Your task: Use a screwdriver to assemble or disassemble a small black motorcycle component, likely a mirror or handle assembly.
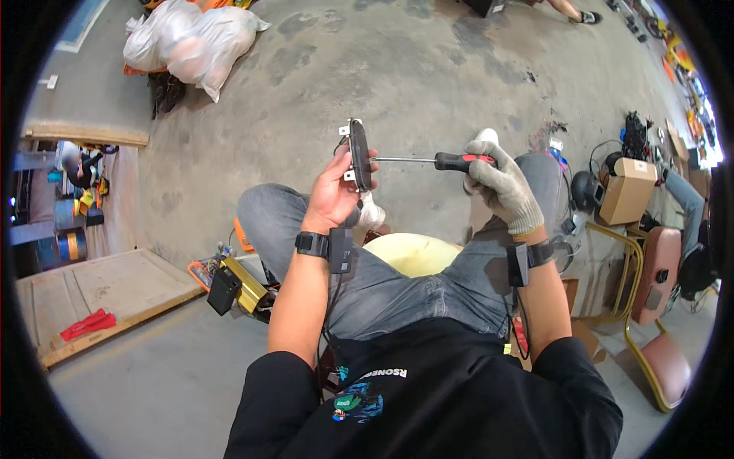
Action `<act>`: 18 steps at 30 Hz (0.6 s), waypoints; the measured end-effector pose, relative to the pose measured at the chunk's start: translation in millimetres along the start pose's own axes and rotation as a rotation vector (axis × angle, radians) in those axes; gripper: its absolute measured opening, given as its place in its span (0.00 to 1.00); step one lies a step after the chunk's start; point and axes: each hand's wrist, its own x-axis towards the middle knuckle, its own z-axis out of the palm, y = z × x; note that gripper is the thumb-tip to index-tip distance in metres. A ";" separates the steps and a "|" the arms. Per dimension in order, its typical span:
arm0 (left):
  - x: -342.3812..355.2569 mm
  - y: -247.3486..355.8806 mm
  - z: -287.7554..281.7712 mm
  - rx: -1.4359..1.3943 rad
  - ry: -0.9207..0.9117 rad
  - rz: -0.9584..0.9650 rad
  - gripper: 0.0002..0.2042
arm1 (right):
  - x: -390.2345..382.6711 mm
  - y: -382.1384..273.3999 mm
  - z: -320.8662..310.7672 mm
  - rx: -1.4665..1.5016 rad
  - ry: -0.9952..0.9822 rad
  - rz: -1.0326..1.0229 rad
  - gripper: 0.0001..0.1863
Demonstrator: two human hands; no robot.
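My bare left hand (330,195) grips a flat black oblong part (359,157) held upright, with small pale metal tabs on its left side and a short black wire. My right hand (495,183), in a knitted grey-white glove, holds a screwdriver (449,161) with a red and black handle. Its long shaft lies level, pointing left to the part's face near my left fingertips; whether the tip touches it I cannot tell. Both hands are over my spread knees.
A pale yellow seat (409,252) is between my legs. Left: gold-coloured device (248,287), wooden panel (115,291), white sacks (195,50). Right: cardboard box (627,191), pink folding chair (657,275), cables and someone's leg (680,199). Other people show at the back (566,11) and far left (80,164).
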 end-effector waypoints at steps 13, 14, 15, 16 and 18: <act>19.7 -14.5 -7.7 0.054 0.058 -0.053 0.21 | 11.5 3.8 -2.1 -0.226 0.089 0.081 0.22; 20.4 -14.5 -7.7 0.053 0.060 -0.056 0.21 | 12.1 4.1 -2.6 -0.228 0.090 0.082 0.22; 20.8 -14.5 -7.7 0.058 0.063 -0.053 0.21 | 12.5 4.5 -2.8 -0.230 0.091 0.084 0.22; 21.1 -14.7 -7.5 0.063 0.065 -0.051 0.21 | 12.6 5.3 -3.1 -0.230 0.092 0.087 0.22; 21.6 -14.2 -6.5 0.065 0.077 -0.060 0.21 | 12.8 6.6 -3.4 -0.229 0.086 0.079 0.22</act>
